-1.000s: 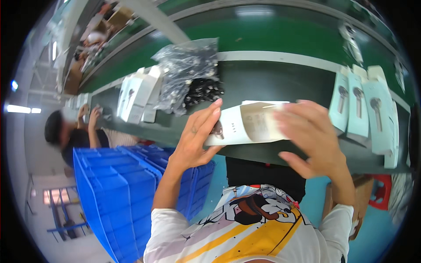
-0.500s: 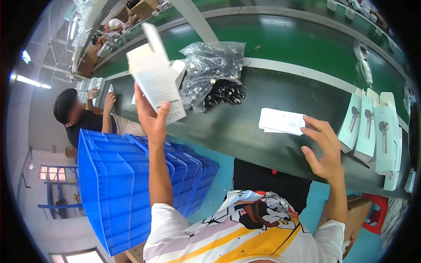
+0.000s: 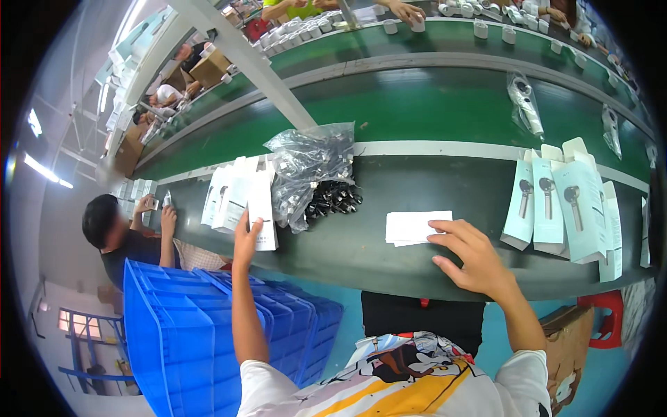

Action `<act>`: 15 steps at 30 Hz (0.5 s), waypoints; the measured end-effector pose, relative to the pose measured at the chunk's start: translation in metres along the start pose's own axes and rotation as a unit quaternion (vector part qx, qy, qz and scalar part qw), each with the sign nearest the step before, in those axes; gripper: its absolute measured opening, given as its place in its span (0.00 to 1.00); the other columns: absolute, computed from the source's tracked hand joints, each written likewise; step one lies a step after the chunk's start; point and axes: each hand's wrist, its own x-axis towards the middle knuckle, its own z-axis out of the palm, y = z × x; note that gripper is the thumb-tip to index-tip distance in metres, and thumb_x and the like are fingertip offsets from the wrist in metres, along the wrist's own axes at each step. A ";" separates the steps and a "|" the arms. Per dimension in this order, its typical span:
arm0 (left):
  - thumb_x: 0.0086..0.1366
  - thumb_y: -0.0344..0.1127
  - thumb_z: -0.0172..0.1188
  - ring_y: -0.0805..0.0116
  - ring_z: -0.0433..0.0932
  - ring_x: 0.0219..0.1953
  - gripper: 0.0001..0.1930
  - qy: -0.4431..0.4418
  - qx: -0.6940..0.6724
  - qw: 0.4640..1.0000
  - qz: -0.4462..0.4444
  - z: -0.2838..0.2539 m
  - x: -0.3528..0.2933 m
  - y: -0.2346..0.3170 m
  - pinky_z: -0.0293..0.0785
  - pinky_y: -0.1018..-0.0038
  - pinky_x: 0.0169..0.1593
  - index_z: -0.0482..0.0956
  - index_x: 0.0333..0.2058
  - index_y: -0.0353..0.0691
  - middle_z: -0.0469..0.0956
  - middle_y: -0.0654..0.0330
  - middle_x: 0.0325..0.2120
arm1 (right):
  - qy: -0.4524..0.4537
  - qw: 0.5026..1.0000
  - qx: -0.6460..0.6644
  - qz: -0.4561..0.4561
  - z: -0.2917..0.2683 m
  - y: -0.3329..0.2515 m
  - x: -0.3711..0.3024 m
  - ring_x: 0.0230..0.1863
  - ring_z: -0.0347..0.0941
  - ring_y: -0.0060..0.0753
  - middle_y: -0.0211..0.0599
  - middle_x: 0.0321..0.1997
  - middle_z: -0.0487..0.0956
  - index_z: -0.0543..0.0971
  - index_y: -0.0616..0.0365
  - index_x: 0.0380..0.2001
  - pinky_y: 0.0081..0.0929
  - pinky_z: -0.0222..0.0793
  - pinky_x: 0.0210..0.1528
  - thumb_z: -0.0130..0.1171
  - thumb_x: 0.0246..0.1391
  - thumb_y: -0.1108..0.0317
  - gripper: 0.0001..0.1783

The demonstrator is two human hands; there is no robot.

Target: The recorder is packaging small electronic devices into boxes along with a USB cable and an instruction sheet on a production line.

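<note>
In the head view, my left hand [image 3: 246, 236] pinches a white box [image 3: 261, 208] low on its side, thumb across the near face and fingers round the left edge; the box is at the left end of my desk [image 3: 326, 264], just beside a group of other white boxes [image 3: 229, 208]. My right hand [image 3: 476, 257] is loosely spread over a small stack of paper slips [image 3: 410, 228] lying at the middle of the desk, fingertips on its right end and thumb held apart from it. To do this well, I'd keep the left thumb flat so the thin card doesn't dent, and keep the right fingertips light, since a hard press would likely skew the slips, which already sit slightly out of line. The desk is dark and smooth, so loose paper may slide easily. Near the white box a clear plastic bag [image 3: 306, 149] spills black parts [image 3: 333, 200], and pale blue boxes [image 3: 573, 215] with raised flaps are grouped at the right end. Beyond the pale rail runs a green belt [image 3: 445, 104], with bagged items on it. Blue crates [image 3: 187, 320] are below on my left, near a co-worker [image 3: 142, 254]; a cardboard carton [image 3: 570, 347] and a red stool [image 3: 611, 320] are below on my right.
</note>
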 end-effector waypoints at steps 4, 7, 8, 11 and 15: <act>0.62 0.40 0.60 0.57 0.73 0.53 0.31 -0.005 0.089 0.996 0.023 -0.010 0.024 -0.013 0.66 0.67 0.56 0.64 0.59 0.26 0.71 0.43 0.54 | -0.006 1.000 -0.006 0.004 0.003 0.001 -0.003 0.47 0.74 0.45 0.43 0.55 0.74 0.77 0.61 0.41 0.36 0.71 0.49 0.65 0.45 0.73 0.17; 0.59 0.41 0.63 0.46 0.72 0.53 0.34 0.083 0.364 0.924 0.081 -0.003 0.029 -0.027 0.68 0.62 0.55 0.63 0.59 0.27 0.70 0.37 0.52 | -0.011 1.000 -0.006 0.019 0.005 0.000 -0.005 0.47 0.74 0.45 0.43 0.55 0.74 0.77 0.61 0.41 0.36 0.71 0.49 0.65 0.45 0.73 0.17; 0.59 0.41 0.63 0.46 0.72 0.53 0.34 0.081 0.363 0.925 0.079 0.000 0.030 -0.030 0.68 0.62 0.55 0.63 0.59 0.27 0.70 0.37 0.52 | -0.013 1.000 -0.007 0.020 0.006 0.000 -0.006 0.47 0.74 0.45 0.43 0.55 0.74 0.77 0.61 0.41 0.36 0.71 0.49 0.65 0.45 0.73 0.17; 0.56 0.40 0.64 0.38 0.69 0.54 0.36 0.100 0.451 0.885 0.047 0.017 0.034 -0.012 0.68 0.58 0.55 0.62 0.60 0.29 0.68 0.34 0.53 | -0.017 0.999 -0.015 0.028 0.007 0.003 -0.009 0.47 0.74 0.45 0.43 0.55 0.74 0.77 0.61 0.41 0.36 0.71 0.49 0.65 0.46 0.73 0.17; 0.56 0.37 0.64 0.38 0.64 0.58 0.34 0.155 0.490 0.853 0.089 0.021 0.038 -0.020 0.64 0.55 0.59 0.63 0.59 0.30 0.65 0.35 0.57 | -0.020 0.999 -0.021 0.038 0.007 0.004 -0.014 0.48 0.74 0.44 0.42 0.55 0.74 0.77 0.60 0.41 0.36 0.71 0.49 0.64 0.46 0.73 0.16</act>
